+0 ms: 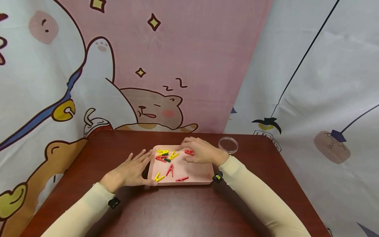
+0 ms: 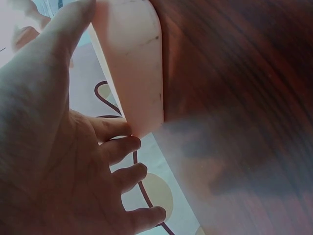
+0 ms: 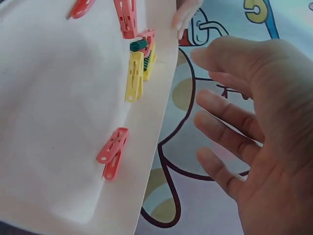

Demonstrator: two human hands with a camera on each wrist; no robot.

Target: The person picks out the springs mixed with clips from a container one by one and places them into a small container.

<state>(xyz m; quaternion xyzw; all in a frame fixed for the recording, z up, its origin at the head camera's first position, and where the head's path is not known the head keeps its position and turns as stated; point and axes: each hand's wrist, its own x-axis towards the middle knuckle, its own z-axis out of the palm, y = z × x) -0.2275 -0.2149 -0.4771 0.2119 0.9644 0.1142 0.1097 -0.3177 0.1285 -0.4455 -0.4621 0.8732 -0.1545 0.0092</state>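
A shallow pink tray (image 1: pixel 192 171) holds several small clothespins. My left hand (image 1: pixel 134 170) lies along the tray's left side, thumb at the front left corner; in the left wrist view its fingers are spread and nearly straight, the index fingertip touching the tray wall (image 2: pixel 134 63). Over the tray's back right part hovers my right hand (image 1: pixel 200 150), its fingers loosely bent with nothing between them in the right wrist view. A red clothespin (image 1: pixel 189 152) lies near it. Yellow clothespins (image 1: pixel 173 155), red ones (image 1: pixel 170 170) and dark green pieces (image 1: pixel 167 160) are gathered towards the left.
Behind the tray, to the right, a clear round dish (image 1: pixel 228 145) sits on the dark brown table (image 1: pixel 183 210). A cloth printed with cartoon animals (image 1: pixel 192 65) hangs behind the table and at its sides.
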